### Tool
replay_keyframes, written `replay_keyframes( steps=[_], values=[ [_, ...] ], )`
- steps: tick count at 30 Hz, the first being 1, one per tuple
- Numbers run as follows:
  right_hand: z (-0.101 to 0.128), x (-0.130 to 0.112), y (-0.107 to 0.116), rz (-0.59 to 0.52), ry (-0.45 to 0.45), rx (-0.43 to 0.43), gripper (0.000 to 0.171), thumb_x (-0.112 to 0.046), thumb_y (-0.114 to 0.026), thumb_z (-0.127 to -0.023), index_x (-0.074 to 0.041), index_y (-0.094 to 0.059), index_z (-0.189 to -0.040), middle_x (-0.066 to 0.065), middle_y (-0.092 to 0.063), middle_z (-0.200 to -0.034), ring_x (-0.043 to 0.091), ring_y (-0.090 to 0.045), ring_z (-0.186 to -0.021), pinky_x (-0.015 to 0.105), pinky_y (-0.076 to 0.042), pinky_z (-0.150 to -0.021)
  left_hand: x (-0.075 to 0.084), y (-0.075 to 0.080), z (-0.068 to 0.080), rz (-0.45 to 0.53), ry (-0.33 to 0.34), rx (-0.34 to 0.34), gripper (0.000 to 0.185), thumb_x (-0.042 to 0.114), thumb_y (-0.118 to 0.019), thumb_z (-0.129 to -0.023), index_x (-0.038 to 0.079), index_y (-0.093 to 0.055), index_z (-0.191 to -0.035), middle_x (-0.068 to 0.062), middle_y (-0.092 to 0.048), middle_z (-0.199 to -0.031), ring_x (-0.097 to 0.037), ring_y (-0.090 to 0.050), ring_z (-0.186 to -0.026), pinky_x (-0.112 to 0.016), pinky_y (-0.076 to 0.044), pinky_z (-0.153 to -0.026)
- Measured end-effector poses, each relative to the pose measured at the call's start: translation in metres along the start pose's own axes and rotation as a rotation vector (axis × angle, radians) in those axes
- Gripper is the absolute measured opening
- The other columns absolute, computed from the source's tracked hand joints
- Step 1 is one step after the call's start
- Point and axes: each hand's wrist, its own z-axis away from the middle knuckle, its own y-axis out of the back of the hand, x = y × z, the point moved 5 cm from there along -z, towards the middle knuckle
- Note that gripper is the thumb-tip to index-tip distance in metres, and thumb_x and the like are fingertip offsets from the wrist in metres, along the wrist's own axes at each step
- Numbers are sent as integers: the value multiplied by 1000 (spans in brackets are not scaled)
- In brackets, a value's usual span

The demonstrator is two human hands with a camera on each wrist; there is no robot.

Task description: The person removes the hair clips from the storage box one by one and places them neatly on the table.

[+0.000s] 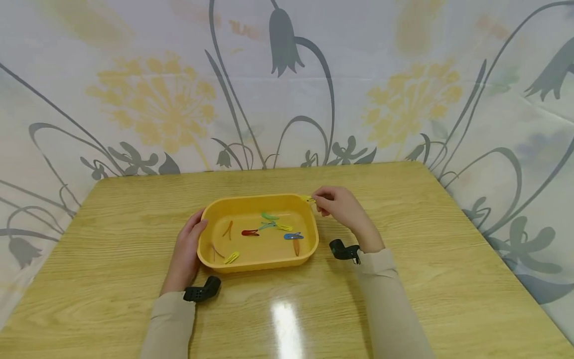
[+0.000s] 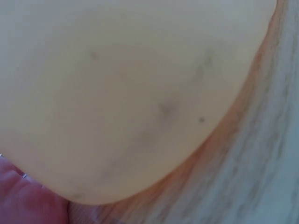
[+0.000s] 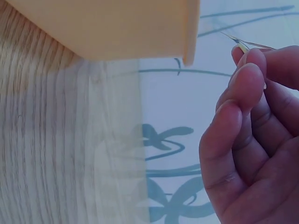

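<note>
Item: yellow tray (image 1: 211, 257), oblong with rounded corners, standing near the middle of a wooden table (image 1: 426, 249). We count its contents as loose hair clips lying flat on its floor: a green clip (image 1: 270, 216), a red clip (image 1: 249, 232), a blue clip (image 1: 293, 236), an orange clip (image 1: 228, 229) and a yellow clip (image 1: 231, 258), with a few more between them (colours too small for us to tell apart).

Left hand (image 1: 187, 249): laid against the tray's left wall, fingers nearly straight, thumb on the rim; it grips nothing. In the left wrist view we see only the tray's wall, close up and blurred.

Right hand (image 1: 338, 205): fingers curled, pinching one pale yellow clip (image 1: 308, 199) at its fingertips (image 3: 250, 58), right at the tray's far right corner, at rim height. We cannot tell whether the clip touches the rim.

Surroundings: a floral cloth (image 1: 157, 99) hangs behind and beside the table.
</note>
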Motion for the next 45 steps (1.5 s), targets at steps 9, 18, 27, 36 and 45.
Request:
replay_keyframes(
  steps=[9,18,27,36,45],
  values=[
    [1,3,5,-11,35,39,23,-22,-48,-96,-8,-62,-107,12,-62,-82,24,-54,-71,48,-47,-75,0,0,0,9,0,-3,48,34,-38,-99,19,-31,-144,2,-27,-149,-14,-30,-133,-34,-26,-110],
    [1,10,9,-15,37,57,24,-22,-48,-96,-7,-61,-110,15,-63,-84,23,-54,-71,44,-48,-73,-1,0,0,14,0,-6,48,35,-39,-99,19,-32,-144,3,-27,-148,-14,-31,-132,-33,-28,-109],
    [-1,18,13,-33,17,66,26,-23,-48,-96,-7,-61,-111,17,-63,-87,26,-54,-72,48,-47,-74,0,0,0,9,4,-2,48,35,-38,-99,18,-31,-144,2,-27,-148,-13,-31,-133,-31,-28,-109],
    [0,27,17,-35,-26,55,26,-21,-47,-97,-6,-61,-113,15,-64,-88,24,-56,-74,35,-49,-72,0,1,1,15,13,6,49,34,-38,-99,18,-30,-145,2,-25,-150,-14,-29,-134,-33,-26,-110],
    [3,46,25,25,-121,55,29,-21,-47,-96,0,-61,-111,15,-64,-89,26,-59,-77,39,-51,-74,0,0,1,13,16,-1,48,34,-38,-99,19,-30,-145,3,-25,-150,-14,-30,-134,-34,-26,-110]
  ],
)
